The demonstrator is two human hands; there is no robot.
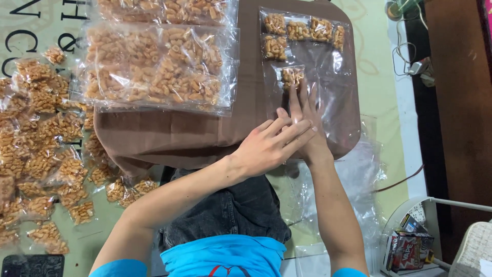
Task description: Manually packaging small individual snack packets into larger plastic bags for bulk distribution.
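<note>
Nearest the camera, the person's blue shirt (220, 259) and dark jeans (241, 210) filled the lower centre, with both bare forearms extending away over the lap. The left hand (271, 143) lay palm down with its fingers extended and held close together, resting across the back of the right hand and holding nothing. The right hand (307, 131) was partly covered by it; its fingers (297, 97) pointed straight away from the body, flat and close together, inside or against a large clear bag (328, 82) laid on a brown cloth-covered board (169, 136). Whether the right hand lay inside the film or on top of it could not be determined. A small snack packet (292, 76) sat directly beyond the right fingertips, touching or nearly touching them, so the packet lay straight ahead of the right hand along the line of the fingers, and the right hand was the nearer one. Farther on, at the closed far end of the large bag, a row of small packets (302, 28) ran crosswise, with one more packet (275, 47) below its left end. To the left on the board lay filled large bags (154, 66) stacked flat, and loose small packets (36, 133) were heaped on the mat at far left.
</note>
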